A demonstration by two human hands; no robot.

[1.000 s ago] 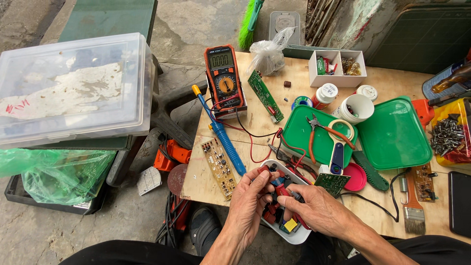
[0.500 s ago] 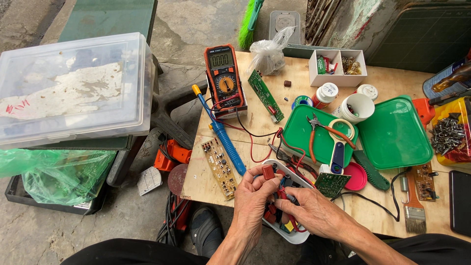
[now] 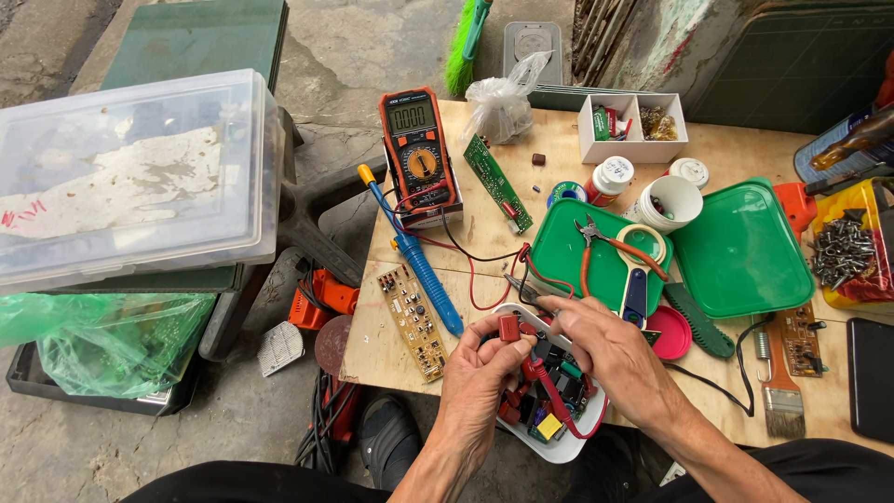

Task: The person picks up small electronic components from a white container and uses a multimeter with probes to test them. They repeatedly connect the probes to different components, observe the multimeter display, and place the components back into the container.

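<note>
1. Fingers (image 3: 503, 346) of the left hand (image 3: 480, 377), head view: closed in a pinch on a small red block component (image 3: 508, 327), held up just above the white tray (image 3: 559, 449).
2. Right hand (image 3: 610, 359): fingers curled, forefinger stretched left toward the red component; whether it grips anything cannot be told. A red lead (image 3: 551, 401) loops beneath it.
3. White tray: at the near table edge, under both hands, holding a dark circuit board with red parts and one yellow part.
4. Wooden table (image 3: 736, 149): light surface, crowded.
5. Multimeter (image 3: 416, 149): orange and black, upright at the far left of the table, red and black leads trailing toward the hands.
6. Blue soldering iron (image 3: 419, 256): lying diagonally just left of the hands.
7. Tan circuit board (image 3: 414, 321): beside the iron, at the table's left edge.
8. Green lid (image 3: 596, 251): behind the hands, bearing orange-handled pliers (image 3: 615, 244) and a tape roll.
9. Second green lid (image 3: 740, 247): right of the first.
10. Clear plastic bin (image 3: 130, 177): well left, off the table.
</note>
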